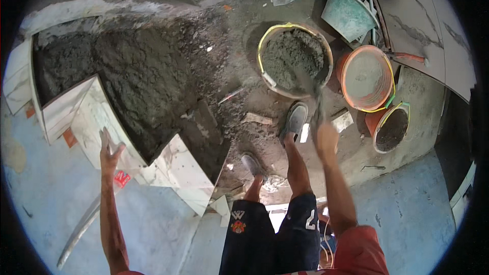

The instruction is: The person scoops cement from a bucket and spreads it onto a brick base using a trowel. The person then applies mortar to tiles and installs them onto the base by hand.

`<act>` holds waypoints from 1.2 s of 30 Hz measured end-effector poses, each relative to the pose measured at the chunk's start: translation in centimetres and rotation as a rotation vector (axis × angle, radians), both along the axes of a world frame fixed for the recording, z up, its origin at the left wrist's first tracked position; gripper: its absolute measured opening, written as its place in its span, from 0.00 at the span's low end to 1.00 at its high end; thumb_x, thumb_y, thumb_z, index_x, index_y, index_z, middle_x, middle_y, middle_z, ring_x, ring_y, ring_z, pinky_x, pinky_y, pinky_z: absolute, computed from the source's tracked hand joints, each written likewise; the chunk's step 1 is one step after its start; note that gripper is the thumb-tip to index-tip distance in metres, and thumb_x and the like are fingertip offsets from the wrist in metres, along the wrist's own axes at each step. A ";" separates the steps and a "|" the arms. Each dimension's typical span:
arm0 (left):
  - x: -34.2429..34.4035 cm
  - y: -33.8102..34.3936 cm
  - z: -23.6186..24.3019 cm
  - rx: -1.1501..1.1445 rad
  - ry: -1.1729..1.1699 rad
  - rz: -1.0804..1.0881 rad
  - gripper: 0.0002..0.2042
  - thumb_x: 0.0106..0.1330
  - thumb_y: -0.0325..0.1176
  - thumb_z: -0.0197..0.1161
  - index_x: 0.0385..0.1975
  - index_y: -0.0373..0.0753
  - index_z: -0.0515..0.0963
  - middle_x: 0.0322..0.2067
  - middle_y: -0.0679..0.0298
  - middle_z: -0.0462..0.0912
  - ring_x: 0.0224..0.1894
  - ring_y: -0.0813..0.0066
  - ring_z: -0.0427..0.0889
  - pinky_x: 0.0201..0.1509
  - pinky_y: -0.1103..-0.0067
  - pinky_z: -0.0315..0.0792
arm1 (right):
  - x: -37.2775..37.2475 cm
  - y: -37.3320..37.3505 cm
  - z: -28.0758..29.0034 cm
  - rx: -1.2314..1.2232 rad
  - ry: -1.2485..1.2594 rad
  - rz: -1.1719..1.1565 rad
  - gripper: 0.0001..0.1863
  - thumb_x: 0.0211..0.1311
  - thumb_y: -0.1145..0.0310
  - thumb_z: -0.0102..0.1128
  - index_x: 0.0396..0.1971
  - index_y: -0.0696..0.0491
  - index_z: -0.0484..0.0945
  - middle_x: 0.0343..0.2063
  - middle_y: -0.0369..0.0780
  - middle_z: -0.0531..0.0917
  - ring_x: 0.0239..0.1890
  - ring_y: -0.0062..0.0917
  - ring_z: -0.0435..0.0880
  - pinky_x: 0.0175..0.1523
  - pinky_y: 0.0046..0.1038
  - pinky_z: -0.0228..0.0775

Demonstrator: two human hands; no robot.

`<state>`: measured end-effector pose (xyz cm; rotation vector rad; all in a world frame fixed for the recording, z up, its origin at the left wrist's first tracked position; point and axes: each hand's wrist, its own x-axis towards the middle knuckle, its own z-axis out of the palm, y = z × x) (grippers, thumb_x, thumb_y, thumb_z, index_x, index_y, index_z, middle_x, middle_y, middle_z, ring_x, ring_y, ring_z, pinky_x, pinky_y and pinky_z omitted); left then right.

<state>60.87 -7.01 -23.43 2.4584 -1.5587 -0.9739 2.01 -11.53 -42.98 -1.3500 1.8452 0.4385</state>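
Note:
My left hand (109, 156) rests against a white marbled tile (97, 117) on the left, fingers stretched and thumb apart. Beyond that tile lies a bed of wet grey mortar (137, 76). On the other side, my right hand (326, 137) is closed round the handle of a trowel (317, 103), smeared by motion. Its blade reaches over the near right rim of a mortar bucket (265, 75), a round one with a yellow handle. Wet grey mortar (295, 53) fills much of it, and the blade's tip is hard to make out there.
An orange bucket (347, 82) of greyish liquid stands right of the mortar bucket, with a smaller bucket (376, 135) nearer me. Behind them a green tub (346, 14) lies tilted. A hammer (407, 57) rests by large tiles (415, 15). A pencil-like stick (231, 95) lies on the rubble-strewn floor.

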 end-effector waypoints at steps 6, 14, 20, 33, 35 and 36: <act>-3.3 -1.3 -0.8 0.078 0.031 0.139 0.39 0.53 0.26 0.61 0.62 0.32 0.44 0.65 0.51 0.39 0.67 0.68 0.41 0.66 0.79 0.39 | -0.7 -9.1 -8.9 -0.005 0.049 0.404 0.13 0.52 0.65 0.51 0.34 0.56 0.76 0.32 0.48 0.80 0.32 0.41 0.80 0.38 0.36 0.73; -4.4 -2.6 -0.4 0.097 -0.002 0.089 0.40 0.52 0.23 0.60 0.62 0.31 0.42 0.65 0.52 0.37 0.67 0.68 0.39 0.67 0.78 0.37 | 1.4 -6.4 -15.1 0.147 -0.439 -0.278 0.22 0.50 0.66 0.59 0.45 0.60 0.69 0.23 0.42 0.77 0.21 0.28 0.76 0.25 0.30 0.69; -2.8 -1.2 0.1 0.114 -0.072 0.096 0.41 0.52 0.25 0.60 0.63 0.32 0.41 0.65 0.53 0.37 0.67 0.68 0.39 0.67 0.77 0.39 | 0.7 -2.5 -14.8 0.188 -0.664 -0.673 0.23 0.52 0.63 0.58 0.46 0.59 0.68 0.27 0.40 0.76 0.19 0.23 0.73 0.22 0.26 0.66; -9.2 3.0 -0.7 0.196 -0.449 -0.434 0.65 0.31 0.47 0.76 0.62 0.33 0.30 0.61 0.36 0.28 0.65 0.44 0.31 0.67 0.64 0.38 | 7.5 7.0 -4.2 0.220 -1.316 -0.818 0.18 0.54 0.73 0.53 0.46 0.57 0.65 0.31 0.34 0.72 0.25 0.17 0.71 0.26 0.18 0.66; -8.6 3.6 -2.2 0.100 -0.448 -0.474 0.64 0.32 0.46 0.75 0.62 0.34 0.30 0.62 0.38 0.27 0.65 0.43 0.30 0.64 0.56 0.39 | 9.7 7.7 -4.0 0.285 -1.452 -0.885 0.19 0.52 0.76 0.50 0.46 0.60 0.65 0.31 0.35 0.72 0.25 0.17 0.71 0.25 0.20 0.66; -7.8 4.0 -2.4 0.025 -0.454 -0.517 0.63 0.33 0.46 0.75 0.62 0.34 0.30 0.62 0.40 0.27 0.65 0.42 0.28 0.61 0.47 0.40 | 11.0 7.4 -2.8 0.282 -1.469 -0.876 0.19 0.52 0.76 0.50 0.46 0.60 0.65 0.31 0.35 0.72 0.25 0.17 0.71 0.25 0.20 0.66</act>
